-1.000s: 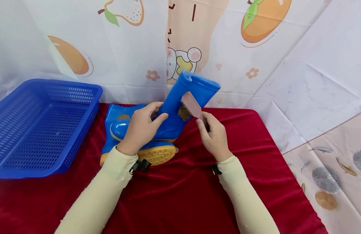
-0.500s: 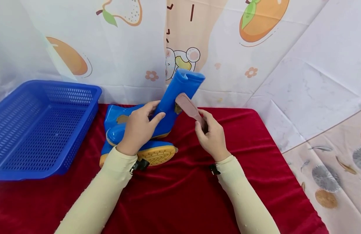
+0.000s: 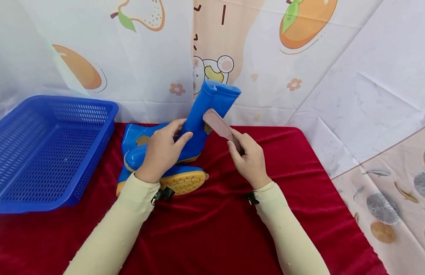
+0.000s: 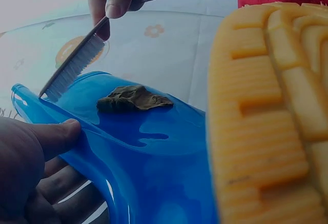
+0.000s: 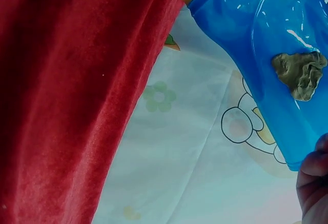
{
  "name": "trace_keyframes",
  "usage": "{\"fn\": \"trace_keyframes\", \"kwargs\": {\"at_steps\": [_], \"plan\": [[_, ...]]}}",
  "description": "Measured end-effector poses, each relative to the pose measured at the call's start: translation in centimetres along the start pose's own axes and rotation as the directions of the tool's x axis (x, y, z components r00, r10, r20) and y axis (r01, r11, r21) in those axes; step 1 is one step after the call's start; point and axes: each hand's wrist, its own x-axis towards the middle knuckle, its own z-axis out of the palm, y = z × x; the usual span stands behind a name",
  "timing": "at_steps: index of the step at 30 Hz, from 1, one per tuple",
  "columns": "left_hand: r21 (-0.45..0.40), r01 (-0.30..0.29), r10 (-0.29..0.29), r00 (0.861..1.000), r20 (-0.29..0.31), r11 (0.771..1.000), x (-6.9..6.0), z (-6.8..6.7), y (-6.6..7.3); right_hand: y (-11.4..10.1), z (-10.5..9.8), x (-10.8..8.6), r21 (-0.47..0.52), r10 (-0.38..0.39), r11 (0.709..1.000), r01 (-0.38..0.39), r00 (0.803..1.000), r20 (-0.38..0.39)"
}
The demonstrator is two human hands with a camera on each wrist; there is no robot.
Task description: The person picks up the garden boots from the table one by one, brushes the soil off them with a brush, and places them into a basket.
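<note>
My left hand (image 3: 164, 151) grips a blue rain boot (image 3: 198, 105) at the ankle, thumb in front, shaft tilted up and right. A brown muddy lump (image 4: 134, 99) clings to the shaft and also shows in the right wrist view. My right hand (image 3: 249, 160) holds a brush (image 3: 217, 124) with a pinkish back by its handle. In the left wrist view its pale bristles (image 4: 77, 65) meet the shaft near the top opening, beside the lump. Under the held boot a second blue boot (image 3: 131, 133) lies on its side, its yellow sole (image 3: 185, 182) towards me.
A blue plastic basket (image 3: 73, 196) stands on the left of the table. Red velvet cloth (image 3: 212, 233) covers the tabletop. A white printed curtain (image 3: 143, 68) hangs close behind the boots. The second boot carries a brown patch (image 3: 143, 140) too.
The held boot's shaft has turned and swung left. The brush has moved left along with it, now covering more of the muddy lump in the head view. The second boot stays put.
</note>
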Motion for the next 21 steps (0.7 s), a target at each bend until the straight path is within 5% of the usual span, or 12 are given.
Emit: {"fn": "trace_keyframes", "kwargs": {"at_steps": [21], "plan": [[-0.017,0.025,-0.025,0.999,0.037,1.000,-0.02,0.01,-0.11,0.11,-0.09,-0.18,-0.059,0.023,0.998,-0.021,0.999,0.038]]}}
